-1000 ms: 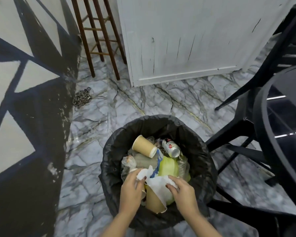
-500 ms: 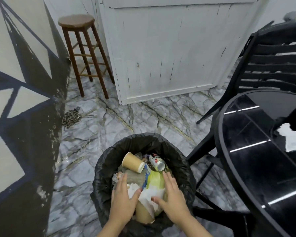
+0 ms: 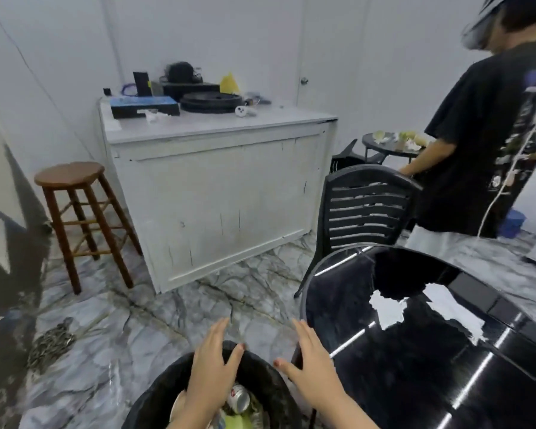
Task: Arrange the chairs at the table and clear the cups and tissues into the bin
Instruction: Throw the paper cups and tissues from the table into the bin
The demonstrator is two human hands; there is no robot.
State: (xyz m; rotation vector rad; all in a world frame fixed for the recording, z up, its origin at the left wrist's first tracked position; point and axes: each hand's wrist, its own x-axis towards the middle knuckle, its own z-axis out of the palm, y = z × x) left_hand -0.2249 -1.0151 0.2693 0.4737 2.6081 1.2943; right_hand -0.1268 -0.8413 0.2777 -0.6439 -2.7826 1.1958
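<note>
A black-lined bin (image 3: 155,404) stands at the bottom of the view, with a drink can (image 3: 239,401) and other rubbish inside. My left hand (image 3: 212,371) and my right hand (image 3: 311,370) hover above its rim, palms down, fingers spread, holding nothing. The glossy black round table (image 3: 430,351) lies to the right, its top showing only reflections. A black slatted chair (image 3: 365,209) stands at the table's far side. A second small black table (image 3: 393,148) further back carries tissues and scraps.
A person in a black shirt (image 3: 489,134) stands at the right by the far table. A white cabinet (image 3: 217,193) with boxes on top sits ahead, a wooden stool (image 3: 75,212) to its left. A chain (image 3: 48,343) lies on the marble floor.
My hands have let go of the tissues and cups in the bin and lifted out, open. The view has tilted up from the bin to the room.
</note>
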